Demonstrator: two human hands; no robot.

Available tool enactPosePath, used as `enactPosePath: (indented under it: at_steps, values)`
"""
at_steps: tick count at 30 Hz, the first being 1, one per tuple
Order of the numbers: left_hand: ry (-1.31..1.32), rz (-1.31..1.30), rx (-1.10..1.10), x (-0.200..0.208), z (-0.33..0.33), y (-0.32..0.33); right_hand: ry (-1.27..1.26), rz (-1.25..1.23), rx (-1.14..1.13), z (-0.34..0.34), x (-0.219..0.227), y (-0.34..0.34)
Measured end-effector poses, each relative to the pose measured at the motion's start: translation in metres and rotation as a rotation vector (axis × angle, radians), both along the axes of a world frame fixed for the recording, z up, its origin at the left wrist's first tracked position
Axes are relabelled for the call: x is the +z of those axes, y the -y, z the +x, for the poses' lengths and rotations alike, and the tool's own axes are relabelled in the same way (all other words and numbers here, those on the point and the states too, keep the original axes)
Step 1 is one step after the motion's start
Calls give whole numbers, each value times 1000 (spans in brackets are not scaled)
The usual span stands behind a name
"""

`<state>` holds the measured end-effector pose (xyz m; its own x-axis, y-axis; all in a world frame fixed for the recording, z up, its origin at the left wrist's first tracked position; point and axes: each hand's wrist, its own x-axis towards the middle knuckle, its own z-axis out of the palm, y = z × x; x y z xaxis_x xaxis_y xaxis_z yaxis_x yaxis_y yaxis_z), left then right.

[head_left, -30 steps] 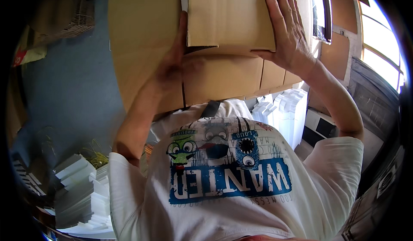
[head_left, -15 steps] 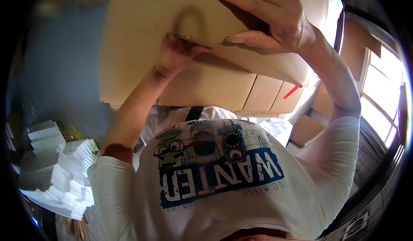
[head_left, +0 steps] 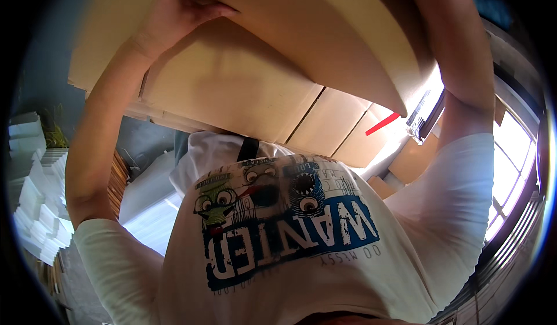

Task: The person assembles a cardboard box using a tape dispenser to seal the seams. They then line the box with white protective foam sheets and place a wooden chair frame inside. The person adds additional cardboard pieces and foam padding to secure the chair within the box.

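Two hands carry a large flat brown cardboard sheet (head_left: 325, 35): left hand (head_left: 174, 12) grip pinching its edge, right unseen; best kept level.

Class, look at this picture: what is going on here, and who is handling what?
A person in a white printed T-shirt has both arms raised to a large brown cardboard sheet held up in front of them. The left hand presses on the cardboard near its upper left; the right hand is out of view above the frame, only its forearm showing. Behind are flat cardboard boxes, and stacks of white folded cartons stand at the left.
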<state>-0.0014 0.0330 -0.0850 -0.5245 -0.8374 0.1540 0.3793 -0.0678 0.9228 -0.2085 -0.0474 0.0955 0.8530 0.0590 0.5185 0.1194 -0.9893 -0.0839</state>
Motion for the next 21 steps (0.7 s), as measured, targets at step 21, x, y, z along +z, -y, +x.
enactPosePath:
  at_steps: [21]
  values:
    - [-148,495,699,35,-83,18,-611,206,-226,-40,49,-12]
